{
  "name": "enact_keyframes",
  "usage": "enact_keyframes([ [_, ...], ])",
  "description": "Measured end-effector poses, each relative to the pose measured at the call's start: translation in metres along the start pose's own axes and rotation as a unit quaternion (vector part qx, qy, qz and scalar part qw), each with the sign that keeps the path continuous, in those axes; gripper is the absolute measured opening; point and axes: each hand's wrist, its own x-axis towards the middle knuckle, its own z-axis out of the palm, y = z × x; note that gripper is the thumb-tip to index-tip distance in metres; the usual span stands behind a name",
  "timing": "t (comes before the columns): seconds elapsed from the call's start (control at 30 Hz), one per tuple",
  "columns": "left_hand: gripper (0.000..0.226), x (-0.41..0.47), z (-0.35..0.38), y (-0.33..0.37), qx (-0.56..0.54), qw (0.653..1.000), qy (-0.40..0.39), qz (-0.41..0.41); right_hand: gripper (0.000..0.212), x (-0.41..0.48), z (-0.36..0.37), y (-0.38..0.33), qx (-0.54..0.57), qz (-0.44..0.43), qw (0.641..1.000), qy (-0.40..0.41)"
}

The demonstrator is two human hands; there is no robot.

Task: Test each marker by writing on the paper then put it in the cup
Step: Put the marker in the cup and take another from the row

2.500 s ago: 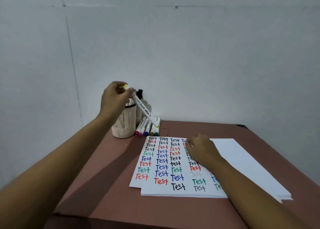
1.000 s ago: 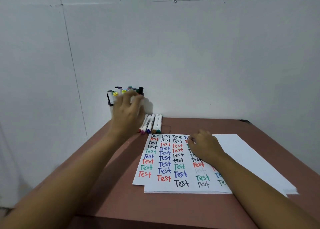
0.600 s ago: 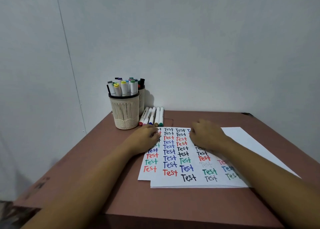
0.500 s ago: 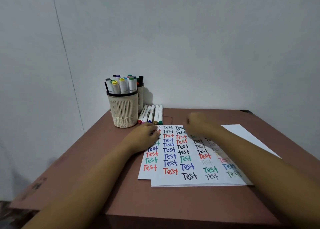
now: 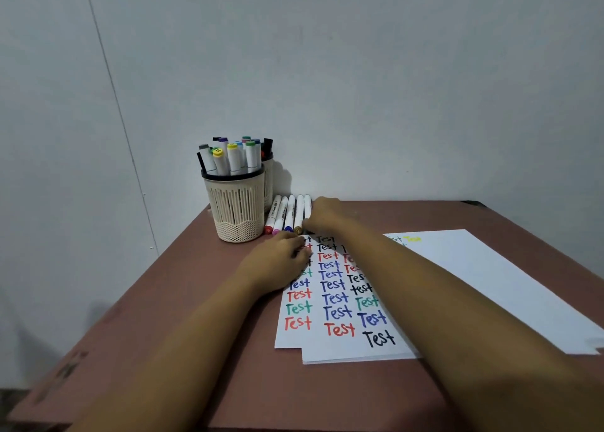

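A cream ribbed cup (image 5: 237, 206) at the table's back left holds several capped markers (image 5: 233, 157). Just to its right several white markers (image 5: 289, 211) lie side by side. My right hand (image 5: 323, 216) reaches across the paper, knuckles up. Its fingers curl down over the near end of the rightmost marker (image 5: 307, 203), which still lies on the table in the row. The paper (image 5: 330, 301) is covered with columns of "Test" in several colours. My left hand (image 5: 277, 265) rests on its top left corner, holding nothing.
A second cup (image 5: 268, 183) with dark markers stands behind the first, against the wall. More white sheets (image 5: 490, 284) fan out to the right, one with yellow writing near its top. The brown table (image 5: 196, 301) ends close at the left and front.
My left hand dropped the yellow-capped marker into the cup, then came down onto the paper's corner. My right hand left the paper and moved up to the row of markers.
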Motion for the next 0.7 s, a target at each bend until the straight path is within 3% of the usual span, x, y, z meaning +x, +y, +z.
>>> enact_keyframes([
  [0.17, 0.041, -0.001, -0.002, 0.001, 0.007, 1.000, -0.005, -0.001, 0.025, -0.001, 0.000, 0.004, 0.036, 0.024, 0.999, 0.003],
  [0.27, 0.041, -0.002, -0.002, 0.001, 0.002, 1.000, -0.006, -0.002, 0.032, -0.011, -0.010, 0.017, 0.047, 0.053, 0.995, 0.074],
  [0.37, 0.041, -0.003, -0.003, 0.002, -0.010, 1.000, 0.002, -0.001, 0.023, -0.024, -0.029, 0.030, 0.057, 0.048, 0.988, 0.133],
  [0.47, 0.042, -0.003, -0.004, 0.003, -0.030, 0.999, 0.011, -0.003, 0.030, -0.041, -0.047, 0.045, 0.119, 0.044, 0.978, 0.163],
  [0.53, 0.045, -0.002, -0.005, 0.002, -0.041, 0.999, 0.020, -0.007, 0.024, -0.055, -0.057, 0.055, 0.174, 0.032, 0.968, 0.179],
  [0.7, 0.050, -0.002, -0.008, 0.008, -0.059, 0.993, 0.099, 0.033, 0.024, -0.094, -0.067, 0.081, 0.327, 0.036, 0.931, 0.157],
])
